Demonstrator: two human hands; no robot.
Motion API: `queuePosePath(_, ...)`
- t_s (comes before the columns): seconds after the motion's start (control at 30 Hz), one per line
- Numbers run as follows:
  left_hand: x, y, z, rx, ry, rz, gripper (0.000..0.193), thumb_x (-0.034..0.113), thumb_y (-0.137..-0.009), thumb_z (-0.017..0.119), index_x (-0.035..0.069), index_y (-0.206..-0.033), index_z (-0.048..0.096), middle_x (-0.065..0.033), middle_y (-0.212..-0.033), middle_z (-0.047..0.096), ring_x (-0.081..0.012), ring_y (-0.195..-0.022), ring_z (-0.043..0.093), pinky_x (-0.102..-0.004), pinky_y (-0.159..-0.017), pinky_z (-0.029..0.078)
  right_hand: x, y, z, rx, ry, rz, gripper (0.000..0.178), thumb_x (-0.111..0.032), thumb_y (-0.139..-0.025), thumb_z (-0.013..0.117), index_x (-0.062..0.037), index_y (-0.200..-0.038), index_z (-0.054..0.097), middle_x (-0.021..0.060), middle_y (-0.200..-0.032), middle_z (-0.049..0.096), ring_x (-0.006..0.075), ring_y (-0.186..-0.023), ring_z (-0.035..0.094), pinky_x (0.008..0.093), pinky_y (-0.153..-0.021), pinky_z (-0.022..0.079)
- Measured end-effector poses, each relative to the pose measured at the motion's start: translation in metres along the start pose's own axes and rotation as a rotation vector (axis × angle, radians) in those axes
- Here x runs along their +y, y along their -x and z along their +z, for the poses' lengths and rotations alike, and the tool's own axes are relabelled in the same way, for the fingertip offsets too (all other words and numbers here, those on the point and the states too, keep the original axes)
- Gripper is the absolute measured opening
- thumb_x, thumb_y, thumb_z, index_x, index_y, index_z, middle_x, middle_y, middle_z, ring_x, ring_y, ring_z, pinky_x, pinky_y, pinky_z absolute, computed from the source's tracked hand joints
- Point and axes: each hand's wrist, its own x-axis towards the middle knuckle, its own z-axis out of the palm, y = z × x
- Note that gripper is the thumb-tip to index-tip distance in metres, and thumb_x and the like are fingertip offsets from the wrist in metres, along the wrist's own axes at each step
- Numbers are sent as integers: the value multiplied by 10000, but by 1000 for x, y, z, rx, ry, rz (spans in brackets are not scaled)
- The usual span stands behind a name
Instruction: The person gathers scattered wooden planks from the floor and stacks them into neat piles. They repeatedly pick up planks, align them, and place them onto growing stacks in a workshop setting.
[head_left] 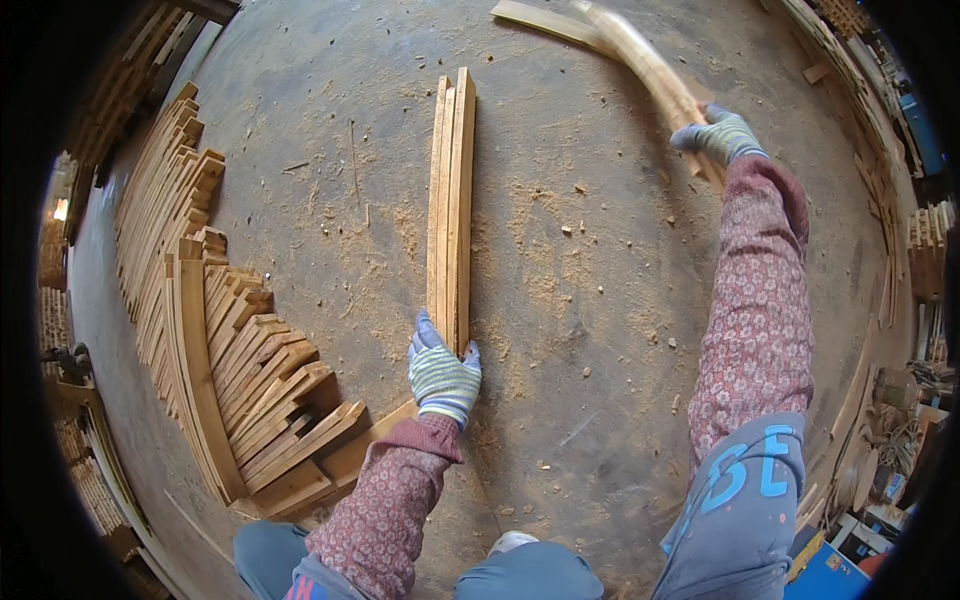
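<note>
My left hand [443, 378], in a striped knit glove with bluish fingertips, is closed round the near end of a small bundle of wooden strips [452, 200]. These strips lie side by side and point away from me over the concrete floor. Off to the right, my right hand [722, 138], in a matching glove, grips the near end of a long wooden strip [645, 60]. Its far part is smeared by motion, and whether more than one piece is held I cannot tell.
A long fanned row of stacked wooden strips [300, 375] fills the left side, with longer boards [195, 360] leaning along it. Another board [548, 22] lies on the floor at the far end. Sawdust and chips litter the concrete [560, 400]. Timber and clutter [880, 430] line the right edge.
</note>
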Motion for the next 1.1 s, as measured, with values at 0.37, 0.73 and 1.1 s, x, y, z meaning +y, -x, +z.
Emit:
queuePosePath(0.37, -5, -6, -6, -81, 47, -61, 965, 312, -838, 807, 17, -1562, 242, -266, -1365, 559, -424, -1246, 582, -478, -1064, 491, 108, 265, -82, -289, -36, 57, 1036, -174, -573, 925, -95, -1521, 516, 187, -1144, 719, 265, -899, 710, 398, -865, 609)
queuePosePath(0.73, -121, 76, -3, -132, 615, -20, 1031, 264, -752, 881, -71, -1533, 298, -300, -1452, 503, -415, -1338, 514, -398, -1158, 402, 194, 472, 73, -302, -634, 115, 981, -106, -635, 876, -95, -1530, 474, 148, -1433, 580, 257, -1197, 643, 392, -983, 565)
queuePosePath(1.1, -134, 150, -20, -327, 466, -111, 1002, 165, -799, 866, -50, -1553, 242, -281, -1431, 532, -315, -1291, 567, -363, -1098, 465, 76, 373, 265, -128, 689, -55, 1277, -596, -734, 864, -328, -1651, 17, 207, -1662, 169, 448, -1491, 261, 648, -1108, 368)
